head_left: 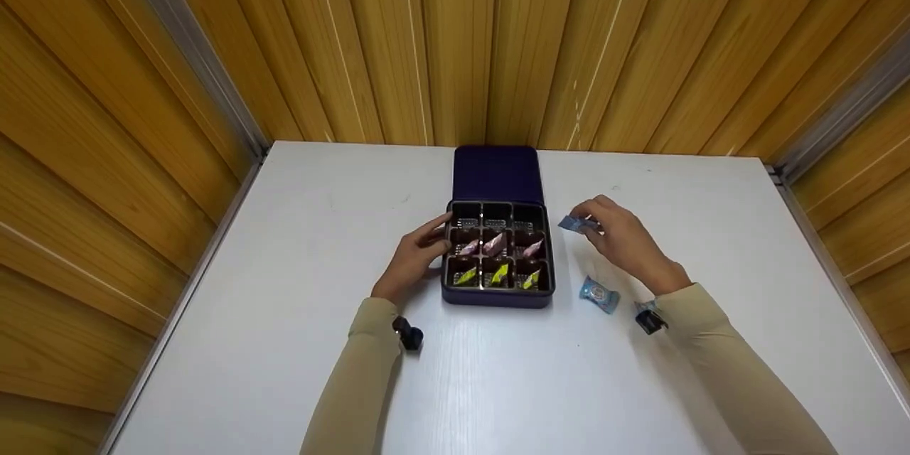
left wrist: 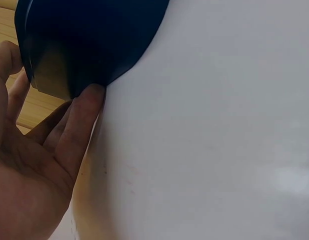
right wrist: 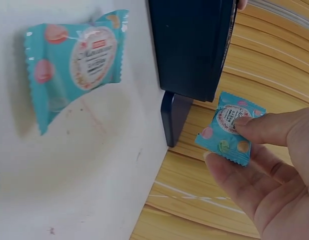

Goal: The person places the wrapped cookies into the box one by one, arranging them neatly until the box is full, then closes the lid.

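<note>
A dark blue box (head_left: 496, 297) lies on the table with its lid (head_left: 496, 174) folded back. Inside, its tray is divided into compartments: the near row holds yellow-green wrapped candies (head_left: 500, 274), the middle row pink wrapped candies (head_left: 493, 244), and the far row shows bare bottoms. My left hand (head_left: 412, 259) rests against the box's left side, its fingers touching the wall. Between thumb and fingers, my right hand (head_left: 622, 238) pinches a blue wrapped candy (right wrist: 230, 127) in the air, just right of the box. Another blue candy (head_left: 599, 295) lies on the table below that hand.
A further blue wrapper (head_left: 645, 306) shows partly beside the right wrist, mostly hidden by the black wrist camera (head_left: 650, 321). The white table (head_left: 298, 242) meets wood-patterned panels (head_left: 458, 50) at the back and sides.
</note>
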A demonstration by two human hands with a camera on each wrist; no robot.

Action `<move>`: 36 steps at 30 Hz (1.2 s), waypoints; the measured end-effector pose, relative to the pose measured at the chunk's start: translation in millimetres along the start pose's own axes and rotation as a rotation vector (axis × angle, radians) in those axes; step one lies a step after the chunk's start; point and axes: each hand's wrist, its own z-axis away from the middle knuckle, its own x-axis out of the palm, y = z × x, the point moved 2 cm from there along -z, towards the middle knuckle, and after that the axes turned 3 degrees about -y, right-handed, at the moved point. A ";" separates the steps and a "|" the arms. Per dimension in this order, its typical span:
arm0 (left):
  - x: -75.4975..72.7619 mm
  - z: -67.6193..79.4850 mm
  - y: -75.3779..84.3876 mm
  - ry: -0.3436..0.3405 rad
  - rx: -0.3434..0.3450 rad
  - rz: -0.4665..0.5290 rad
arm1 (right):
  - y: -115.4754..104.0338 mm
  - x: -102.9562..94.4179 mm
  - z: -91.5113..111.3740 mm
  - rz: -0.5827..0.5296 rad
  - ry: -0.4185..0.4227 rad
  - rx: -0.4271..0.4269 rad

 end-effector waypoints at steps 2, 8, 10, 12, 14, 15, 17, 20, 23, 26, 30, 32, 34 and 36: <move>0.2 0.4 0.0 0.002 -0.004 -0.002 | -1.7 -0.6 -3.1 -0.006 -0.005 0.002; 0.0 0.5 -0.1 0.001 -0.028 0.007 | -5.5 -0.7 -12.6 -0.007 -0.012 -0.015; -0.2 0.1 -0.7 -0.003 -0.021 -0.001 | -6.6 -0.6 -15.7 -0.001 -0.017 -0.015; -0.2 0.0 -0.9 -0.005 -0.017 -0.009 | -8.2 -0.2 -19.1 0.001 -0.021 -0.017; -0.2 0.1 -0.7 -0.003 -0.017 -0.006 | -9.8 0.6 -22.6 0.001 -0.022 -0.025; -0.1 0.3 -0.4 -0.002 -0.018 -0.003 | -10.9 1.0 -24.4 0.002 -0.020 -0.034; 0.0 0.6 0.4 0.000 -0.020 0.003 | -13.4 2.0 -27.8 0.000 -0.015 -0.057; 0.0 0.9 1.2 0.000 -0.029 0.005 | -17.1 3.5 -32.4 -0.008 -0.011 -0.088; -0.1 1.0 1.6 -0.002 -0.033 0.002 | -20.3 5.3 -37.0 -0.023 -0.012 -0.096; -0.1 0.9 1.3 0.000 -0.039 0.009 | -23.7 6.6 -41.7 -0.022 -0.015 -0.094; 0.1 0.7 0.6 -0.002 -0.048 0.032 | -27.9 8.8 -47.7 -0.004 -0.020 -0.110; 0.3 0.7 0.4 -0.002 -0.053 0.043 | -30.4 10.0 -50.7 -0.001 -0.027 -0.119; 0.3 0.5 0.0 -0.002 -0.054 0.052 | -32.5 11.5 -53.8 0.000 -0.032 -0.126; 0.4 0.3 -0.4 0.000 -0.054 0.056 | -35.6 12.3 -57.1 -0.001 -0.038 -0.131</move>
